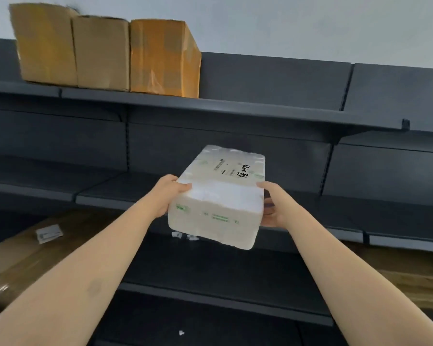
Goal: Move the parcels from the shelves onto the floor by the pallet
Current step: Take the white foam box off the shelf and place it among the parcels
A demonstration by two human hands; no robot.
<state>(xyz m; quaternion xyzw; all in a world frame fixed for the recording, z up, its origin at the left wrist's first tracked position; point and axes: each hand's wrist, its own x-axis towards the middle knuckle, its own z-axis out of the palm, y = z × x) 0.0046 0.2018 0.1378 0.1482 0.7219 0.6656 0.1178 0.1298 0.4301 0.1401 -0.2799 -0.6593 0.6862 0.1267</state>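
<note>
A white plastic-wrapped parcel [218, 196] with green print and black handwriting is held in the air in front of the middle shelf [105, 193]. My left hand [169, 196] grips its left side and my right hand [273, 208] grips its right side, fingers partly under it. Three brown cardboard boxes [105, 51] stand side by side on the top shelf [235, 106], up and to the left of the parcel.
The dark grey shelving runs across the whole view, with lower shelves [210, 295] below my arms. A large brown wrapped package [23, 260] with a white label lies low on the left. Wooden flooring [410, 278] shows at the lower right.
</note>
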